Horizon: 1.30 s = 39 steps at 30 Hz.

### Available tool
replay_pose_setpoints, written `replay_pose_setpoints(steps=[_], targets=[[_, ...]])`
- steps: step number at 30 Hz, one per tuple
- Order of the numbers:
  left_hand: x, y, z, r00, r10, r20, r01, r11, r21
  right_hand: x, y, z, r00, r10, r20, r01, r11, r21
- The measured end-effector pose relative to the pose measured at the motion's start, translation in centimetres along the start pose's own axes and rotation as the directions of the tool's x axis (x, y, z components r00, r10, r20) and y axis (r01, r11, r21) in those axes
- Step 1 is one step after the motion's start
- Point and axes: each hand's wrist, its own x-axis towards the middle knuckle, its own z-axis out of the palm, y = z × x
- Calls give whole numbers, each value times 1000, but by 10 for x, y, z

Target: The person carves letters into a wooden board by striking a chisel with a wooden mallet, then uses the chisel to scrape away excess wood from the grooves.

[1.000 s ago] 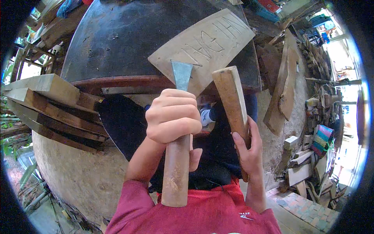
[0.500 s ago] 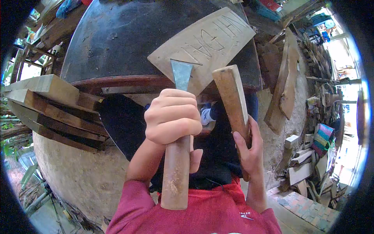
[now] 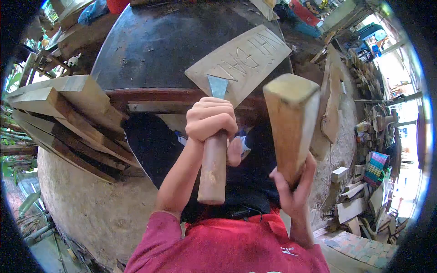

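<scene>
My left hand [image 3: 211, 119] is wrapped round a chisel with a thick wooden handle [image 3: 213, 173]. Its flared metal blade [image 3: 218, 86] points away from me, the edge at the near part of a carved wooden board [image 3: 246, 57]. Letters are cut into that board, which lies tilted on a dark table [image 3: 154, 50] and juts over its near edge. On the right, my right hand [image 3: 297, 186] grips the lower end of a squared wooden mallet [image 3: 291, 123], raised with its broad end toward the camera.
Thick wooden beams [image 3: 68, 104] are stacked at the left. Long planks [image 3: 333, 100] lean to the right of the table. A checkered woven bag [image 3: 377, 168] and wood offcuts [image 3: 353, 209] lie at the far right. A blue bag [image 3: 93, 12] is at the upper left.
The mallet has risen toward the camera in my right hand. My left hand and the chisel appear slightly farther up and right, and the view has shifted a little.
</scene>
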Motion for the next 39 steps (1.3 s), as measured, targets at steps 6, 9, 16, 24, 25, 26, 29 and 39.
replay_pose_setpoints(steps=[6,9,16,24,25,26,29,39], targets=[[1,0,-6,999,23,43,-25,999,38,-20,-33,-24,860,-400,315,456,881,-124],[-3,-2,-3,999,43,13,-43,997,60,-23,-32,-16,757,-549,354,623,771,-137],[-6,-5,-4,998,49,31,-51,994,98,-31,-35,-10,730,-581,360,665,726,-178],[0,1,-4,999,-9,45,4,994,112,-35,-31,-7,771,-561,301,625,758,-189],[0,1,-4,999,-5,39,0,992,123,-36,-33,-7,784,-561,265,611,773,-171],[0,0,-4,999,-3,32,-1,991,134,-37,-34,-6,796,-559,230,597,788,-153],[-3,0,-4,999,16,30,-20,988,153,-42,-44,-12,825,-532,190,544,839,-9],[-4,-3,-1,1000,1,4,-1,989,151,-40,-39,-1,848,-521,95,524,852,0]])
